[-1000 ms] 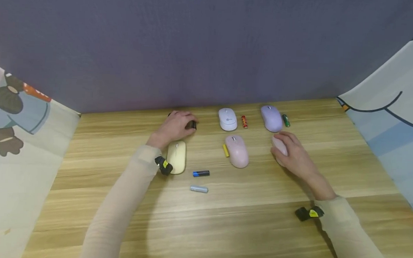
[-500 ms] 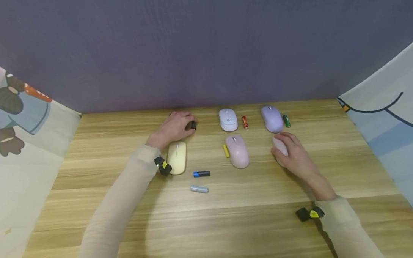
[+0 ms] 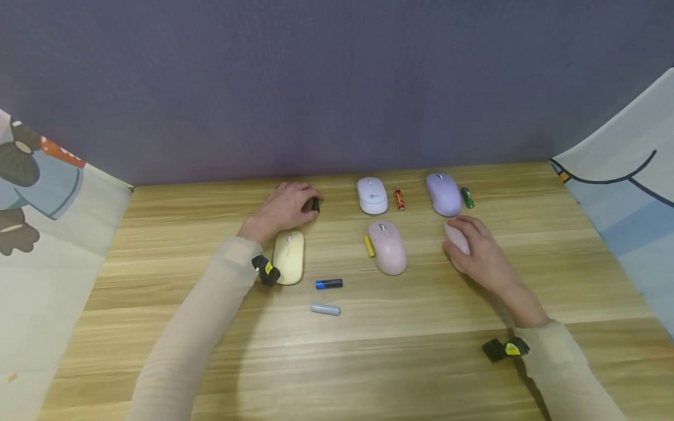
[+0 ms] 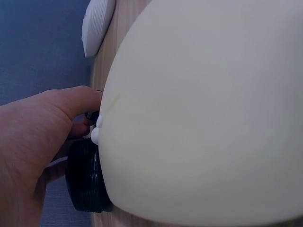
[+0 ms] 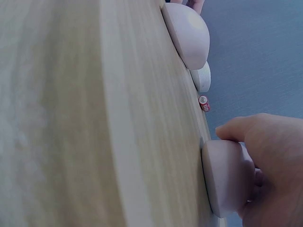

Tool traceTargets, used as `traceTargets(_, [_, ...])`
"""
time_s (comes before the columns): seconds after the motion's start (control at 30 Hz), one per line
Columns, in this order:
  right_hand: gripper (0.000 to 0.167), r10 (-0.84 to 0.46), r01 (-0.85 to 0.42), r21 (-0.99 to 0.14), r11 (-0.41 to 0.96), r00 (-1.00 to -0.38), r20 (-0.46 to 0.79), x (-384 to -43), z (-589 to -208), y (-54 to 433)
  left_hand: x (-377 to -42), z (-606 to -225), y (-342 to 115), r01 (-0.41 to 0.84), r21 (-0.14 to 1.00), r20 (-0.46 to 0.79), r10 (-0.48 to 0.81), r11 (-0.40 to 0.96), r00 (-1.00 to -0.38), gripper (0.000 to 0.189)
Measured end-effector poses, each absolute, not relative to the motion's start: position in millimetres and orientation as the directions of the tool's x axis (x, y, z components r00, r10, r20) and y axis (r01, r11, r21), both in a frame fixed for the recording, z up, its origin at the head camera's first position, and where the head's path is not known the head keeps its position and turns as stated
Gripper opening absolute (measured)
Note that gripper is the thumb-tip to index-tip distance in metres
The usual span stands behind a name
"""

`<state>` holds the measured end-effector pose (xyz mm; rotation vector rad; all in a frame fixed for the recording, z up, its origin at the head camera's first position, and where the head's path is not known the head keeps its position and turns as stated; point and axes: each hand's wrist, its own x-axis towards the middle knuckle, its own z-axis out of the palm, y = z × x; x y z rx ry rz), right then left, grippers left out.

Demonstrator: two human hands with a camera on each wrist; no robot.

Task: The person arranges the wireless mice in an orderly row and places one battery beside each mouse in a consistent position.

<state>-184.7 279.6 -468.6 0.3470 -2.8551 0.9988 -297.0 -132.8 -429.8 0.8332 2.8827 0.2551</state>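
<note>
My left hand (image 3: 284,210) is at the back left, thumb and fingers bent around a small black cylinder (image 3: 315,204) about the size of a battery. Beside those fingers, a black mouse with ridged sides (image 4: 84,175) shows in the left wrist view; in the head view the hand mostly hides it. A pale yellow mouse (image 3: 288,258) lies just below the left wrist and fills much of the left wrist view. On the right, my right hand (image 3: 483,256) grips a pale pink mouse (image 5: 227,177) by its sides, against the wooden table (image 3: 398,374).
Mid-table lies a pink mouse (image 3: 388,249) with a yellow battery (image 3: 369,246). Behind are a white mouse (image 3: 373,196), a red battery (image 3: 400,200), a purple mouse (image 3: 444,195) and a green battery (image 3: 468,198). Nearer are a blue-black battery (image 3: 329,284) and a grey battery (image 3: 325,309).
The small black cylinder at my left fingertips has shifted slightly and looks narrower and more upright. The right hand stays still on its mouse.
</note>
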Motion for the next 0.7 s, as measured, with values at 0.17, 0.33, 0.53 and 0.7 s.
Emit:
traceTargets(0.17, [0.05,-0.182,-0.244,-0.603,0.759,-0.97,0.163,-184.9,-467.9,279.0,-297.2,-430.5,-133.6,0.502,0.204,-0.094,0.528,0.84,-0.844,0.048])
traceTargets(0.33, [0.051,-0.187,-0.248,-0.603,0.758,-0.969,0.163,-185.5,-467.4,278.9,-297.5,-431.5,-134.2,0.498,0.21,-0.098,0.525,0.841,-0.845,0.049])
traceTargets(0.53, [0.052,-0.18,-0.23,-0.602,0.765,-0.973,0.143,-184.6,-466.2,279.0,-297.4,-432.0,-134.1,0.511,0.206,-0.081,0.535,0.835,-0.841,0.049])
traceTargets(0.7, [0.052,-0.179,-0.225,-0.603,0.766,-0.974,0.137,-184.1,-466.1,279.6,-296.3,-431.3,-133.6,0.513,0.204,-0.087,0.537,0.834,-0.839,0.05])
